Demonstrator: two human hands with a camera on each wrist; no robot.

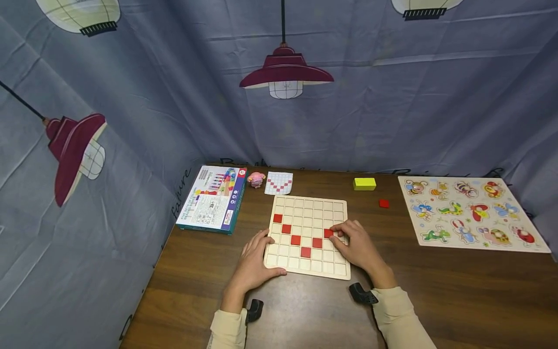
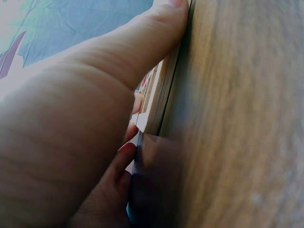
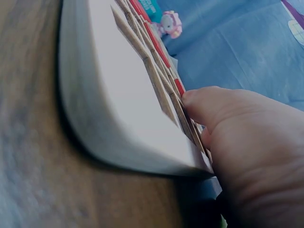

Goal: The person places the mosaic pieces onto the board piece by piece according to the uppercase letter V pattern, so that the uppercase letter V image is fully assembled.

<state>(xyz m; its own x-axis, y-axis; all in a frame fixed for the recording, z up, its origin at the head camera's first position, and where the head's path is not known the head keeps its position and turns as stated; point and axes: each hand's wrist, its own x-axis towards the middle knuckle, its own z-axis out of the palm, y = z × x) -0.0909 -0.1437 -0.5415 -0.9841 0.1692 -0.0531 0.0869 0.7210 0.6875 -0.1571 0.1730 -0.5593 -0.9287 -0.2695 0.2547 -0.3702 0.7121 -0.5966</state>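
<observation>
A pale wooden grid board (image 1: 322, 265) lies flat on the table, with several red square tiles in its cells, among them one tile (image 1: 306, 252) at the bottom of a V-shaped row. At the board's left near corner rests my left hand (image 1: 253, 264), its thumb along the near edge and its fingers at the left side. My right hand (image 1: 359, 245) reaches over the right edge. Its thumb and index finger pinch a red tile (image 1: 328, 233) at a right-hand cell. In the right wrist view, the thumb (image 3: 204, 104) meets the red tile.
Behind the board lie a pattern card (image 1: 279, 183) and a small pink figure (image 1: 256, 180). A boxed game (image 1: 211, 198) is at left. Toward the right are a yellow block (image 1: 364, 184), a loose red tile (image 1: 384, 203) and an insect puzzle board (image 1: 472, 213). Curtains hang behind the table.
</observation>
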